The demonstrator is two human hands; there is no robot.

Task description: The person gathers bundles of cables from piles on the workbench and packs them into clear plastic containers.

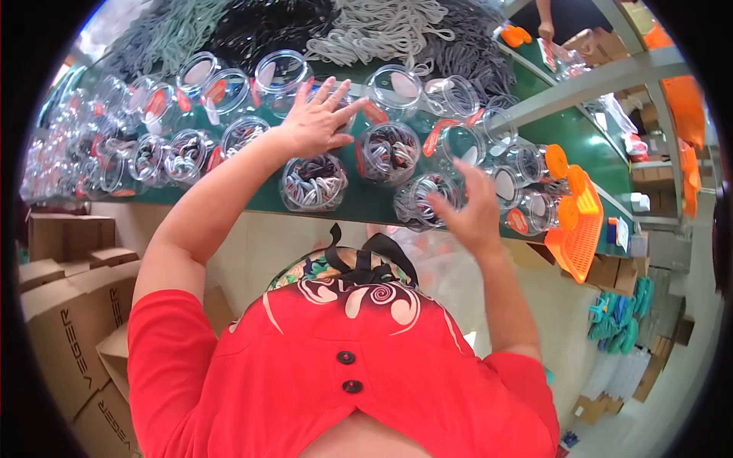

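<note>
My left hand [319, 120] has its fingers spread over the row of clear plastic jars, just above a jar of grey, white and black hair ties [313, 185]. Whether its palm touches a jar beneath it I cannot tell. My right hand [472, 210], slightly blurred, is at the right side of another filled jar [421, 200] by the table edge, thumb and fingers apart. The thumb overlaps that jar's rim; contact is unclear. Between my hands stands a third filled jar [388, 153], with an orange-red label piece beside it.
Loose cord loops in grey, black and white [374, 30] are heaped at the back of the green table [252, 200]. Many clear jars [99, 156] crowd the left. Orange-lidded jars [538, 210] and an orange basket [574, 243] are right. A metal post [595, 85] crosses there; another person's hand [546, 30] is beyond.
</note>
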